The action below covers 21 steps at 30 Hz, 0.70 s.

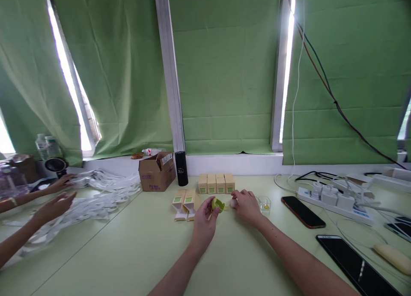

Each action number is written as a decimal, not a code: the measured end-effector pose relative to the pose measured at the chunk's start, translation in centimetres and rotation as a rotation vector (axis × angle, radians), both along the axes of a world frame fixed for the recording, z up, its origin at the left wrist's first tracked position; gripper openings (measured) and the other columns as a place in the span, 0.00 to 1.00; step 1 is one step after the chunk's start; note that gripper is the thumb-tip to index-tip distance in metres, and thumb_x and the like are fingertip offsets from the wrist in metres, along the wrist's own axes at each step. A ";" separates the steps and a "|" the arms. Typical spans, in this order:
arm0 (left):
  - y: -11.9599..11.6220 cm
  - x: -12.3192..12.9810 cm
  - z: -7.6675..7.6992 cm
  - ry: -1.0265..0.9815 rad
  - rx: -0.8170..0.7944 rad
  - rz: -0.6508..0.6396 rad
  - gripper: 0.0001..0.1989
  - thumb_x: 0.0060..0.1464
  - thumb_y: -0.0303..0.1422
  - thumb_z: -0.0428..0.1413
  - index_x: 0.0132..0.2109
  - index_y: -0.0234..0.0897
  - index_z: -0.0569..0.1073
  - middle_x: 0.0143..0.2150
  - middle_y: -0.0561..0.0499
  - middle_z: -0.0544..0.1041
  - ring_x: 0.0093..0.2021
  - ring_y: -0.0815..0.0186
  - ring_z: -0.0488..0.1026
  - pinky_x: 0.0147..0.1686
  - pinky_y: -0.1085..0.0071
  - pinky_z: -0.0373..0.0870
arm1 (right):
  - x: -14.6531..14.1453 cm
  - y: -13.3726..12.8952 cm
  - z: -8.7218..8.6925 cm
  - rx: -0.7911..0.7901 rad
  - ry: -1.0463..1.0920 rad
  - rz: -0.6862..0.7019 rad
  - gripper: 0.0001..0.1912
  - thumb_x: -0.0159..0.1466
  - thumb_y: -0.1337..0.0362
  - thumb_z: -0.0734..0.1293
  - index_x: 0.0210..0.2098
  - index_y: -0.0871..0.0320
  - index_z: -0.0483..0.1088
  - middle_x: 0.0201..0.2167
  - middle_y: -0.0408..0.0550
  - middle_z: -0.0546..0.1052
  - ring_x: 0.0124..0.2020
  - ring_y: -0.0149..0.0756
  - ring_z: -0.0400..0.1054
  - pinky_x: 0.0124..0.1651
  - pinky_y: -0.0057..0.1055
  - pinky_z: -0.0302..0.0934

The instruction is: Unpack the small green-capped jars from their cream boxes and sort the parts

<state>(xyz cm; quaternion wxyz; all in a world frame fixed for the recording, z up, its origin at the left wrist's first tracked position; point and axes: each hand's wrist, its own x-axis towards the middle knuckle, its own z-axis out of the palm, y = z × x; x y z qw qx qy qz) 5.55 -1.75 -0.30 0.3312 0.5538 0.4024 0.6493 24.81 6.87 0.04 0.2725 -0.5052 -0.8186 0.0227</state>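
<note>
My left hand [205,222] grips a small yellow-green piece [218,204], hollow like a little cup, between thumb and fingers. Just right of it, my right hand [246,205] has its fingers closed on a small whitish piece [234,203], partly covered by the fingertips; its kind is unclear. Beside the right hand stands a clear container [265,205] with something yellow inside. To the left of my hands are two small kraft boxes [189,199] with their flaps open towards me. Behind them, several closed kraft boxes [216,183] stand in a row.
A brown carton [157,171] and a black cylinder [181,168] stand at the back. On the right lie a phone [303,211], a larger dark-screened device [355,261] and a power strip [334,206] with tangled cables. At left, another person's hands [54,208] are over white strips [99,193].
</note>
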 end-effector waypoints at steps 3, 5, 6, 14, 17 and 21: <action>0.1 0.0 -0.1 0.000 0.002 0.006 0.29 0.55 0.49 0.65 0.57 0.36 0.74 0.52 0.39 0.81 0.53 0.53 0.79 0.57 0.54 0.75 | 0.4 0.0 0.0 0.015 -0.007 -0.017 0.23 0.58 0.74 0.68 0.52 0.55 0.69 0.45 0.50 0.81 0.52 0.44 0.68 0.52 0.35 0.50; 0.1 0.0 -0.2 -0.001 0.005 0.012 0.28 0.55 0.48 0.65 0.57 0.36 0.74 0.52 0.39 0.81 0.53 0.54 0.79 0.57 0.54 0.75 | 1.2 -0.1 0.3 0.033 -0.002 -0.023 0.22 0.58 0.72 0.68 0.52 0.55 0.69 0.49 0.50 0.80 0.53 0.44 0.68 0.54 0.36 0.50; 0.1 0.1 -0.2 -0.003 0.004 0.013 0.28 0.55 0.48 0.65 0.57 0.36 0.74 0.52 0.39 0.81 0.53 0.54 0.79 0.57 0.54 0.75 | 1.7 -0.2 0.5 0.046 0.001 -0.026 0.21 0.59 0.71 0.68 0.52 0.55 0.70 0.49 0.50 0.80 0.53 0.44 0.68 0.54 0.36 0.51; 0.2 0.3 -0.3 -0.021 0.015 0.014 0.27 0.55 0.47 0.66 0.56 0.35 0.75 0.51 0.39 0.81 0.52 0.55 0.80 0.56 0.56 0.76 | 5.8 -2.2 1.4 0.164 -0.102 0.065 0.13 0.60 0.70 0.68 0.44 0.53 0.74 0.48 0.50 0.79 0.58 0.49 0.63 0.60 0.41 0.50; 0.2 0.3 -0.3 -0.017 0.021 0.013 0.27 0.55 0.47 0.66 0.56 0.36 0.75 0.51 0.40 0.81 0.52 0.55 0.80 0.55 0.57 0.76 | 5.6 -2.5 0.9 0.170 -0.157 0.090 0.15 0.58 0.68 0.71 0.45 0.53 0.75 0.51 0.51 0.78 0.58 0.51 0.63 0.61 0.42 0.50; 0.2 0.1 -0.2 -0.011 0.012 0.031 0.27 0.55 0.47 0.66 0.56 0.36 0.75 0.51 0.40 0.82 0.52 0.54 0.80 0.56 0.56 0.76 | 4.9 -1.9 0.4 0.173 -0.181 0.040 0.15 0.57 0.66 0.72 0.45 0.54 0.76 0.53 0.54 0.77 0.59 0.55 0.61 0.61 0.46 0.49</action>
